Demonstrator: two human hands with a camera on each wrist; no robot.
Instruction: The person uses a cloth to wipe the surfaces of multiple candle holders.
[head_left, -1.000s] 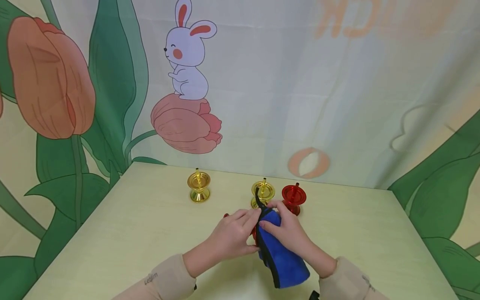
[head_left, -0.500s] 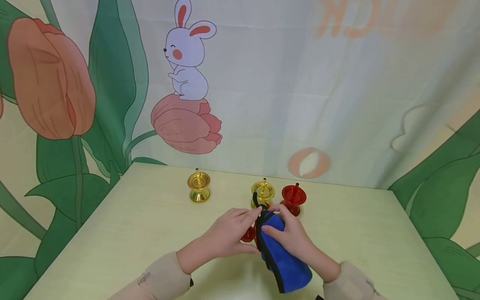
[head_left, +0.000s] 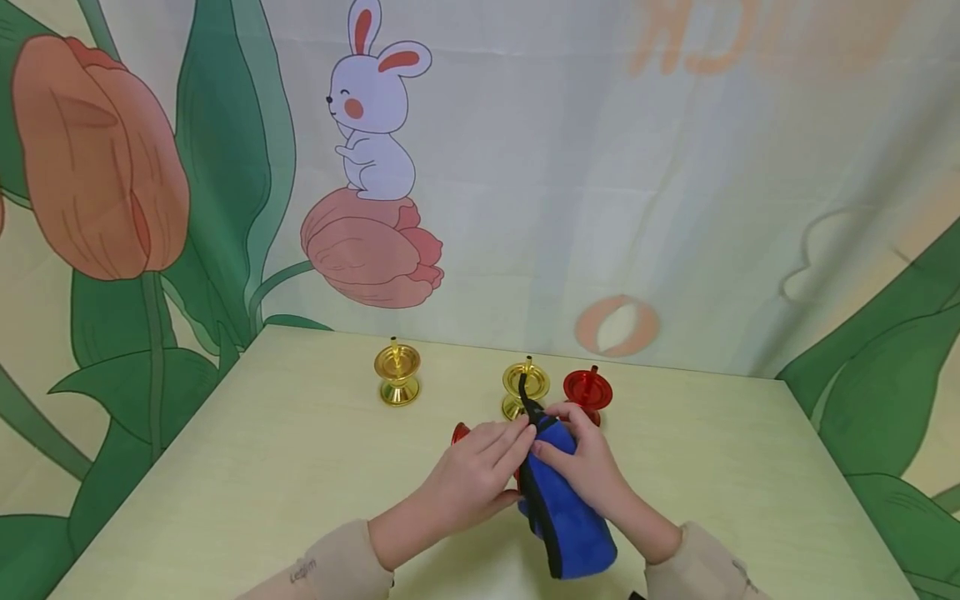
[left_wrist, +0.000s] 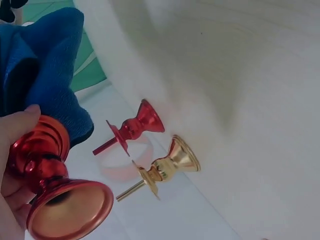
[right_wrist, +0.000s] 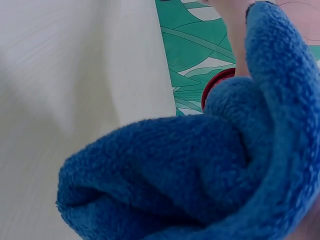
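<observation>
My left hand (head_left: 476,471) grips a shiny red candle holder (left_wrist: 46,172), its thumb near the dish end. In the left wrist view the holder is tilted and its hollow flared base faces the camera. My right hand (head_left: 583,467) holds a blue plush cloth (head_left: 566,517) with black edging against the holder's dish end. The folded cloth hangs down below the right hand and hides most of that end in the head view. In the right wrist view the cloth's fuzzy folds cover much of the picture, with a bit of red rim (right_wrist: 212,87) behind them.
Beyond the hands, a gold candle holder (head_left: 526,382) and a second red one (head_left: 588,389) stand upright side by side. Another gold holder (head_left: 397,371) stands farther left on the pale tabletop (head_left: 300,433). A printed cloth backdrop (head_left: 510,208) rises behind the table.
The held red holder swings: its base dips below the left fingers half a second ago, then shows above the knuckles now. Both hands shift slightly, the cloth moving with them. The standing holders stay put.
</observation>
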